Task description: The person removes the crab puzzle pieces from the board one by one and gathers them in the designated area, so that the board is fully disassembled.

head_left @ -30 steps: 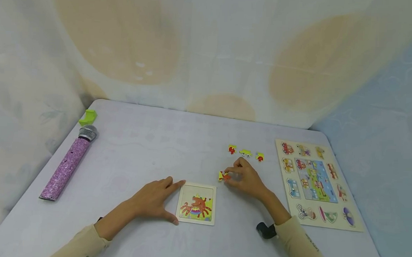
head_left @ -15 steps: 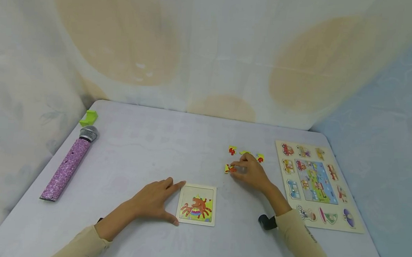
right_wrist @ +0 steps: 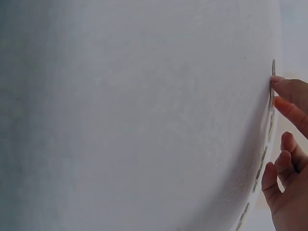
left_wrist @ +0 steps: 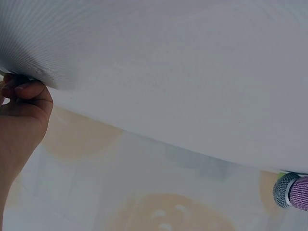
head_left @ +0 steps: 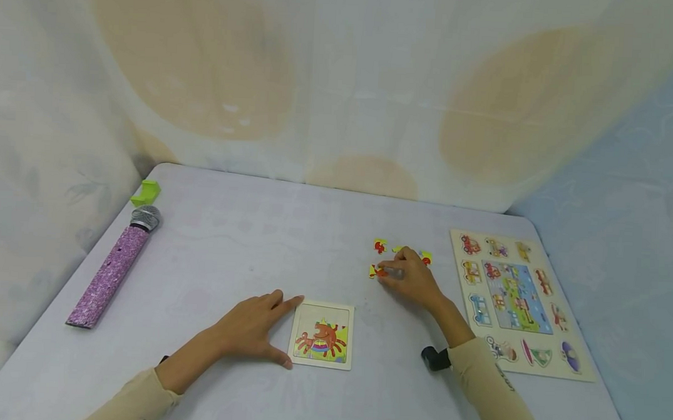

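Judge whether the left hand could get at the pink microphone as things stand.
Probably yes: the left hand is spread at the edge of the puzzle frame, gripping nothing, and no object shows between that hand and the microphone.

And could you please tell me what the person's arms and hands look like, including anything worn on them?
The left sleeve and right sleeve are beige, the latter with small dark lettering. A rounded black device shows beside that sleeve. The left hand and right hand wear no gloves.
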Tool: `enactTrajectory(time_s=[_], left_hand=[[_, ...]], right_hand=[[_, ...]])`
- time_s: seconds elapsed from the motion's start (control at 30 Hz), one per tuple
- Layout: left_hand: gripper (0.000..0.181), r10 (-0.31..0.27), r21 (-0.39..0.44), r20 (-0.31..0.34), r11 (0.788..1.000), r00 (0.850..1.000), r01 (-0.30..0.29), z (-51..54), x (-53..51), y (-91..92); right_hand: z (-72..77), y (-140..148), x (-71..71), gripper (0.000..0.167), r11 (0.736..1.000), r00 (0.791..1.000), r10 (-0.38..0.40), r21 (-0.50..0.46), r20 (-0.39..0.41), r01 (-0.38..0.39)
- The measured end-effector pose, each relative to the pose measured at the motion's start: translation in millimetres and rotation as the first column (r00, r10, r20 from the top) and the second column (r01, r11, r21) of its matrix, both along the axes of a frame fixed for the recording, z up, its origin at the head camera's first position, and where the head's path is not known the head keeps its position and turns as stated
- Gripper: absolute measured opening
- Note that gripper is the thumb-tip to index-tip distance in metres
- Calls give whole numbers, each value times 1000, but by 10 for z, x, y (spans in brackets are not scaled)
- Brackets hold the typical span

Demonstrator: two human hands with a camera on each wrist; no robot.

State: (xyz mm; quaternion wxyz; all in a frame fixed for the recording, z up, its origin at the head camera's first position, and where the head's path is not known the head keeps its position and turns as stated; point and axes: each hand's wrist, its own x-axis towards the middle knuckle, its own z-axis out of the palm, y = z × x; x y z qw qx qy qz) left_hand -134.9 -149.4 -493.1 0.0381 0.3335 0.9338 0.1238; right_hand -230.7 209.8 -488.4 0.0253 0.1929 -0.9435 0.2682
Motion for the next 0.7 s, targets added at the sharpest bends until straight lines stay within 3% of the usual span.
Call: enactTrajectory(time_s=[0.23, 0.4, 0.57, 0.7], left_hand=[[112, -1, 6, 4, 1000, 1000, 1, 7, 11, 11], [112, -4, 4, 4, 1000, 1000, 4, 16, 10, 16], [113, -3, -1, -10, 1000, 1000, 3, 20, -2, 16], [113, -2, 11, -26, 1000, 1000, 3, 19, -5, 17]], right_hand=[[24, -11, 61, 36, 999, 999, -32, -10, 38, 33], [60, -115, 194, 43, 997, 999, -10, -70, 48, 13], [83, -301, 362, 43, 991, 994, 98, -93, 41, -93], [78, -426, 468, 41, 973, 977, 210, -110, 44, -204]])
